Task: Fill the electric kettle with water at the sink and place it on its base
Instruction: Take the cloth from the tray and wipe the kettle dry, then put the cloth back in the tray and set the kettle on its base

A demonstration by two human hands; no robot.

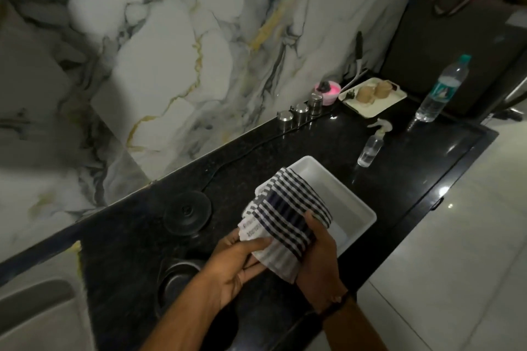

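Observation:
Both of my hands hold a folded blue-and-white checked cloth point(285, 216) above the black counter. My left hand point(236, 262) grips its near-left edge, and my right hand point(319, 253) grips its right side from below. The round black kettle base point(186, 212) lies on the counter just left of the cloth, with its cord running back along the wall. The dark kettle point(176, 279) stands open near the front edge, its steel inside showing, partly hidden by my left forearm. Part of the sink point(37, 316) shows at the lower left.
A white rectangular tray point(356, 202) sits under the cloth. Farther right are a small spray bottle point(370, 145), a plastic water bottle point(442, 91), three steel canisters point(301, 111), a pink container point(328, 91) and a cream tray with cups point(370, 97). The counter edge point(427, 208) runs along the right.

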